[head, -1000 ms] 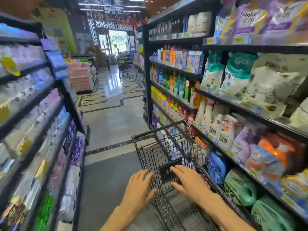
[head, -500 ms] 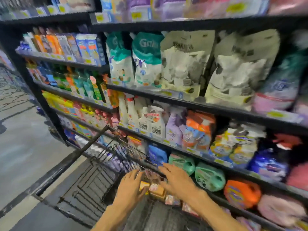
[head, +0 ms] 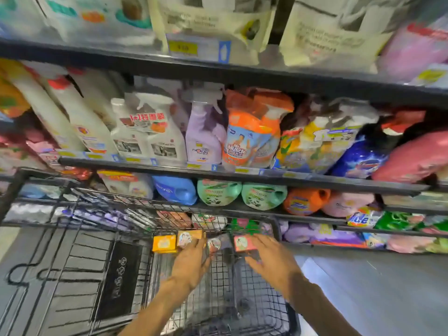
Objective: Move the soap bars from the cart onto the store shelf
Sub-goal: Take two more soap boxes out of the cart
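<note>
Your view has dropped into the cart (head: 72, 275): left hand (head: 191, 261) now grasps an orange soap bar (head: 189, 238), right hand (head: 271, 257) the pink one (head: 242, 243); lifting comes next.

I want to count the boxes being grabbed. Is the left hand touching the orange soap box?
Touching. In the head view, the left hand has its fingers lying over the lower edge of the orange soap box in the cart, with no gap visible.

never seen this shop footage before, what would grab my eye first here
Two bare hands reach into a black wire cart at bottom centre: the left hand touches an orange soap box, the right hand a pink one. Behind them, the shelf is crammed with bright cleaners, notably an orange spray bottle mid-frame and two mint-green jugs below.
</note>
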### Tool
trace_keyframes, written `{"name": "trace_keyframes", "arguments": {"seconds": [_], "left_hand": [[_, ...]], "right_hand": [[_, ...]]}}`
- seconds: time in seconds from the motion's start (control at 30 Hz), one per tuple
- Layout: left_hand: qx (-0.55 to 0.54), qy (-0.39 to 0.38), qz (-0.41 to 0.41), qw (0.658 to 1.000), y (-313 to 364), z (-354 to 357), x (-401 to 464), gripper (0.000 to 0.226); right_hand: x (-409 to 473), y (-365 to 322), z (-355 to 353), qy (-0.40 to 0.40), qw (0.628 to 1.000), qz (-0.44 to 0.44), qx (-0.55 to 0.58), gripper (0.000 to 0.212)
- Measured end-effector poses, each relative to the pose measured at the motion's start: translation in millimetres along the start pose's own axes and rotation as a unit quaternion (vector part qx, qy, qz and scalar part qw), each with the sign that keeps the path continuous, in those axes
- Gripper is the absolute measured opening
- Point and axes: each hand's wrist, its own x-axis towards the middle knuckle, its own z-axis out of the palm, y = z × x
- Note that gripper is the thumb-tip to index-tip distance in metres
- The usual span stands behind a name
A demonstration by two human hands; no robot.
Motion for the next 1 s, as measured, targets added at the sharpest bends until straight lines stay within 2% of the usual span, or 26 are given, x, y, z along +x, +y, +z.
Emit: {"name": "trace_keyframes", "arguments": {"seconds": [0.1, 0.23, 0.37, 0.47, 0.57, 0.77, 0.83, 1.0], "left_hand": [[-0.022, -0.029, -0.022, 0.999, -19.5, 44.4, 38.1, 0.054], [-0.024, -0.044, -0.043, 0.998, -38.4, 107.0, 87.1, 0.064], [-0.036, -0.021, -0.032, 0.999, -41.8, 159.5, 127.8, 0.038], [-0.041, -0.017, -0.059, 0.997, -44.3, 182.2, 158.4, 0.059], [0.007, -0.024, -0.06, 0.998, -45.5, 198.3, 183.1, 0.07], [0.123, 0.013, -0.018, 0.992, -49.7, 224.3, 203.8, 0.055], [0.133, 0.029, -0.018, 0.991, -47.0, 222.5, 198.2, 0.06], [0.013, 0.043, -0.047, 0.998, -48.0, 228.2, 183.1, 0.064]], "right_hand": [[5.1, 10.9, 37.0, -0.03, 0.998, 0.026, 0.05, 0.058], [12.8, 25.4, 100.2, -0.043, 0.996, 0.043, 0.059, 0.059], [25.5, 33.8, 147.9, -0.047, 0.997, 0.038, 0.04, 0.052], [36.0, 46.7, 177.8, -0.024, 0.999, 0.025, 0.028, 0.045], [45.5, 55.8, 198.1, -0.059, 0.993, 0.068, 0.08, 0.047], [47.0, 71.5, 220.2, -0.087, 0.984, 0.092, 0.126, 0.05], [49.4, 73.1, 220.4, -0.079, 0.985, 0.095, 0.117, 0.049], [72.7, 78.3, 220.9, -0.038, 0.989, 0.135, 0.049, 0.045]]}}
